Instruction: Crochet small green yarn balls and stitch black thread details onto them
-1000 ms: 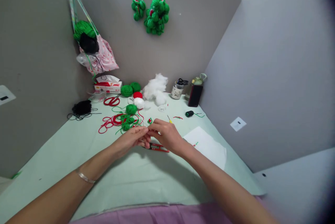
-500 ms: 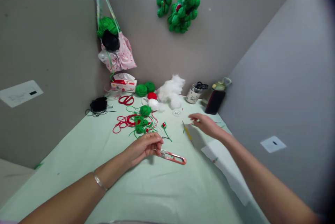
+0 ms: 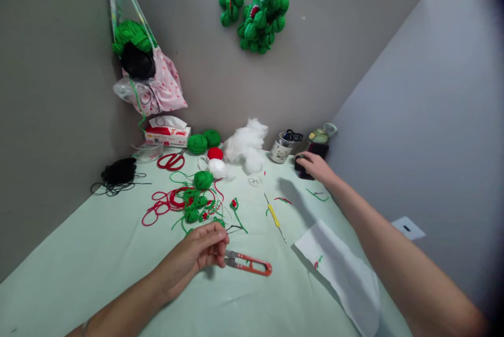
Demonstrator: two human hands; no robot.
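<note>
My left hand [image 3: 205,246] rests low over the table, its fingers pinched together. What they hold, if anything, is too small to make out. Beside its fingertips lie orange-handled thread snips [image 3: 252,264] and a short dark thread [image 3: 235,228]. A small red and green crocheted piece [image 3: 234,203] with a green tail lies just beyond. My right hand [image 3: 315,165] reaches to the back right, its fingers closed on a small black spool [image 3: 297,162] in front of the dark phone [image 3: 318,149]. The hand partly covers both.
A yellow crochet hook [image 3: 274,216] and a white sheet [image 3: 342,269] lie mid-right. Tangled red and green yarn [image 3: 192,200], red scissors [image 3: 170,161], white stuffing [image 3: 247,140] and a patterned cup [image 3: 281,151] stand farther back. Green crocheted pieces [image 3: 264,17] hang on the wall.
My hands were together over the snips. My right hand has moved away to the back right and closed on the spool. My left hand stays pinched by the snips. The view has shifted.
</note>
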